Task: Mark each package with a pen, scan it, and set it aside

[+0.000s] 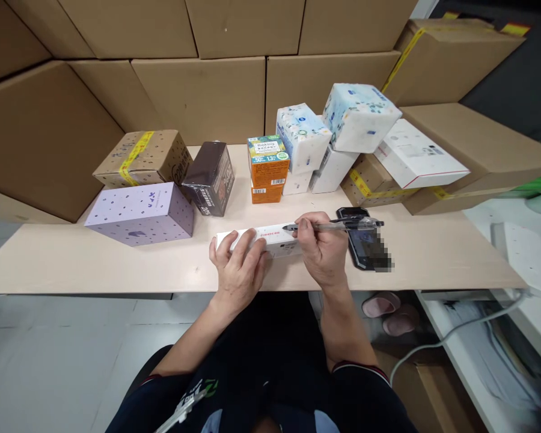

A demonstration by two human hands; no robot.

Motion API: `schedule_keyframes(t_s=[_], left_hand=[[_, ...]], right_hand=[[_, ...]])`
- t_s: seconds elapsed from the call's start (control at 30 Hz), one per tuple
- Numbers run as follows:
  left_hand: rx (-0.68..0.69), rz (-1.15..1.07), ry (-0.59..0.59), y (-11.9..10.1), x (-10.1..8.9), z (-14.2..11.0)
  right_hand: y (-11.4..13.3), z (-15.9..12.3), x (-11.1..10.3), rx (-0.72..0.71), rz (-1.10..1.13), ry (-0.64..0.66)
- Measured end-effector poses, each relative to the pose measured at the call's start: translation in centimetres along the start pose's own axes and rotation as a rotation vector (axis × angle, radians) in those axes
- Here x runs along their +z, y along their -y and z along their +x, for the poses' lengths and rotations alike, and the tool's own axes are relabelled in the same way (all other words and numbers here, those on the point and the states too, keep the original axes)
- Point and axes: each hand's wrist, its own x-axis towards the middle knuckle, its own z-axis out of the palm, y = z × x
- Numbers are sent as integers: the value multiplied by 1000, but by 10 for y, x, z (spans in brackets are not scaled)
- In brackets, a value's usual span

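A long, narrow white box (277,232) with red print lies on the table near its front edge. My left hand (240,264) grips its left part, fingers curled over the top. Between the thumb and fingers of my right hand (323,248) is a pen (338,225) with a clear barrel. Its dark tip rests at the box's top face, right of the red print; whether it touches, I cannot tell. Beyond my right hand, a black phone (364,240) lies on the table, partly covered by the pen and a blurred patch.
Behind stand a lilac box (142,210), a taped cardboard box (144,157), a dark brown box (210,177), orange boxes (269,165) and tissue packs (360,117). A flat white box (419,153) leans at the right. Large cartons (198,96) wall the back of the table (117,270).
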Motion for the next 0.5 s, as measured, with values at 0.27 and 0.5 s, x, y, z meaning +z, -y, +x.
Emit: schedule_keyframes(t_s=[0.27,0.5], left_hand=[[26,18,-26,0,0,2],[-6,-11,-5,0,1,-1]], right_hand=[[5,6,-1,-87,-84,60],[5,8,-3,-60,-90,79]])
